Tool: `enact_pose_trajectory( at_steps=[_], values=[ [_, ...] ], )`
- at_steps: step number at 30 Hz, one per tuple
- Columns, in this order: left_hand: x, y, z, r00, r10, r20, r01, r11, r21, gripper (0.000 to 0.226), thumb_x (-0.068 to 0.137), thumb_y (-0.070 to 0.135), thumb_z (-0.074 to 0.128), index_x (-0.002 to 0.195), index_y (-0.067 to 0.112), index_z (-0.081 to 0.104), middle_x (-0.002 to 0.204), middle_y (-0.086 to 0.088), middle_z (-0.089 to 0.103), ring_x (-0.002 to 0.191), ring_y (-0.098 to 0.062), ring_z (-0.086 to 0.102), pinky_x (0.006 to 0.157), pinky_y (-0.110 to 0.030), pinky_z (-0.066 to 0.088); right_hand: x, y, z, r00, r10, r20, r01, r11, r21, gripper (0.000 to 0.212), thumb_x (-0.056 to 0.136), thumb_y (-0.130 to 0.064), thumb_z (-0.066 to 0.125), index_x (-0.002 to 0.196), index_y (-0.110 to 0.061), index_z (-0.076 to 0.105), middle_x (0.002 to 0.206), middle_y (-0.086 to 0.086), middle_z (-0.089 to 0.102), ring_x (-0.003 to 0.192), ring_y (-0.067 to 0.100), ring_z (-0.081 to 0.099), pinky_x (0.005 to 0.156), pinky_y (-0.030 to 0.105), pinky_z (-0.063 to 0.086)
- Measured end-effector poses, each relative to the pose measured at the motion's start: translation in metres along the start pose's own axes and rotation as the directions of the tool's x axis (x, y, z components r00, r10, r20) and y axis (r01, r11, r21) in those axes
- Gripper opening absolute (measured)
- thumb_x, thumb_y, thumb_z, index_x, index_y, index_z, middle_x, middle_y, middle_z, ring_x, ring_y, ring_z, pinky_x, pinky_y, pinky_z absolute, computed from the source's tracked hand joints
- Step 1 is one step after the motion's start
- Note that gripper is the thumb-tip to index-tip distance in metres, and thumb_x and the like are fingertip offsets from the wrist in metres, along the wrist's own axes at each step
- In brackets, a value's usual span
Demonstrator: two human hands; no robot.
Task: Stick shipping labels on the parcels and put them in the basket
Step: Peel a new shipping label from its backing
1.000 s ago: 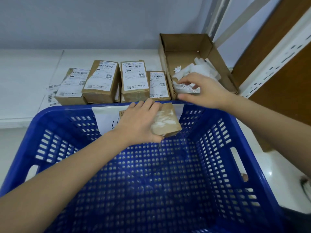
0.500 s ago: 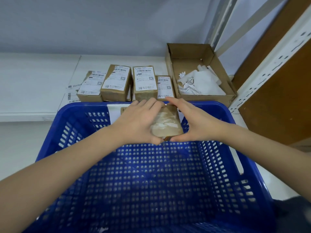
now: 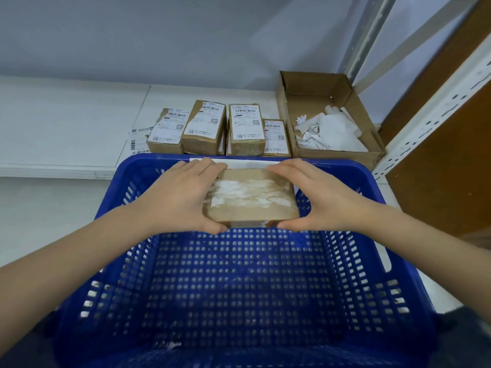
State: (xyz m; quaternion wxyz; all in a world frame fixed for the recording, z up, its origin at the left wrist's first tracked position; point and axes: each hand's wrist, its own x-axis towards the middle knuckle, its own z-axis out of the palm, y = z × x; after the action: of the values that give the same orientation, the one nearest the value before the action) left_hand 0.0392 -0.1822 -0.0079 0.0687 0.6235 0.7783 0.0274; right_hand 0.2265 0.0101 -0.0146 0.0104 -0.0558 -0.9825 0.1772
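A person's two bare hands hold a brown cardboard parcel (image 3: 251,197) over the far end of a blue perforated plastic basket (image 3: 239,288). The left hand (image 3: 176,199) grips the parcel's left side, fingers along the far edge and thumb curled under the near corner. The right hand (image 3: 322,199) grips the right side the same way. The parcel's top shows glossy tape over torn white paper remnants. A white strip of paper (image 3: 248,163) lies along the basket's far rim, just behind the parcel.

Beyond the basket, on a white shelf (image 3: 66,128), four labelled parcels (image 3: 219,130) stand side by side near the shelf's front edge. Loose label sheets (image 3: 138,140) lie to their left. At the shelf's right end sits an open cardboard box (image 3: 328,102) holding crumpled white backing paper (image 3: 329,134).
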Motion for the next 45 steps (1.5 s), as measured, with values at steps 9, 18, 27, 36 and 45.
enact_pose_trajectory(
  at_steps=[9, 18, 27, 36, 45],
  values=[
    [0.000, -0.008, 0.006, 0.995, 0.076, -0.061, -0.073, 0.996, 0.045, 0.107, 0.055, 0.060, 0.079, 0.142, 0.013, 0.040, 0.131, -0.001, 0.051, 0.118, -0.020, 0.048, 0.094, -0.031, 0.031, 0.015, -0.025, 0.019, 0.995, -0.077, 0.061, 0.088, 0.974, -0.209, 0.097, 0.071, -0.059, 0.071, 0.149, -0.030, 0.022, 0.153, 0.010, 0.024, 0.138, 0.024, 0.025, 0.108, 0.034, 0.022],
    [0.005, -0.009, 0.005, 0.989, 0.124, -0.076, -0.123, 0.992, 0.013, 0.105, 0.058, 0.053, 0.081, 0.145, 0.015, 0.036, 0.134, 0.001, 0.046, 0.121, -0.017, 0.042, 0.092, -0.025, 0.022, 0.018, -0.028, 0.029, 0.997, -0.073, 0.024, 0.076, 0.973, -0.218, 0.093, 0.066, -0.059, 0.069, 0.141, -0.029, 0.023, 0.138, 0.011, 0.041, 0.116, 0.028, 0.050, 0.088, 0.036, 0.044],
    [0.009, -0.019, 0.011, 0.994, -0.084, -0.071, 0.080, 0.996, -0.048, 0.109, 0.078, 0.052, 0.071, 0.154, 0.015, 0.001, 0.148, -0.002, 0.028, 0.131, -0.017, 0.036, 0.103, -0.027, 0.030, 0.024, -0.035, 0.034, 0.990, 0.138, -0.034, -0.142, 0.969, -0.202, 0.091, 0.071, -0.062, 0.066, 0.146, -0.029, 0.026, 0.134, -0.001, 0.037, 0.112, 0.016, 0.047, 0.069, 0.023, 0.035],
    [0.011, -0.028, 0.013, 0.946, -0.321, -0.048, 0.275, 0.871, -0.406, 0.086, 0.088, 0.037, 0.064, 0.152, 0.016, 0.011, 0.150, -0.004, 0.036, 0.125, -0.021, 0.050, 0.099, -0.041, 0.046, 0.054, -0.056, 0.048, 0.913, 0.382, -0.143, -0.388, 0.922, -0.013, 0.087, 0.073, -0.060, 0.065, 0.143, -0.028, 0.025, 0.125, -0.001, 0.040, 0.110, 0.019, 0.049, 0.070, 0.027, 0.037],
    [0.006, -0.045, 0.015, 0.926, -0.374, 0.047, 0.355, 0.823, -0.443, 0.070, 0.090, 0.031, 0.061, 0.146, 0.011, 0.024, 0.138, -0.008, 0.045, 0.115, -0.023, 0.054, 0.095, -0.043, 0.046, 0.083, -0.082, 0.064, 0.887, 0.451, -0.102, -0.451, 0.892, 0.019, 0.082, 0.073, -0.062, 0.063, 0.137, -0.025, 0.028, 0.116, 0.003, 0.039, 0.106, 0.023, 0.047, 0.074, 0.032, 0.042]
  ],
)
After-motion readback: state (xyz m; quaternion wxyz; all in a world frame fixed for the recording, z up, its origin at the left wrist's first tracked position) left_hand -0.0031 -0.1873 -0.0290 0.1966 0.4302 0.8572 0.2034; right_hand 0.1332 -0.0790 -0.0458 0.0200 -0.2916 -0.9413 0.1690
